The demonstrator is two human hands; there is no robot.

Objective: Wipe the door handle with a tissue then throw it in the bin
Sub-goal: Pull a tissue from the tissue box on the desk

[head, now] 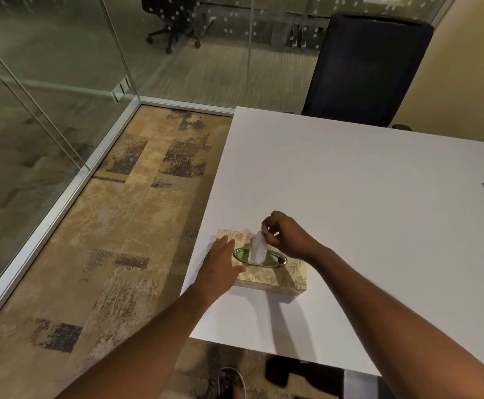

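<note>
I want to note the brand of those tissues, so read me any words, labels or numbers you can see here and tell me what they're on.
None: no readable text anywhere in this view.
Tissue box: only a leaf pattern shows, no brand or label; the left hand covers one end.
Tissue, pinched by the right hand: plain white.
Glass wall: white dots only, no lettering.

White table, tissue box resting on it — near corner
</note>
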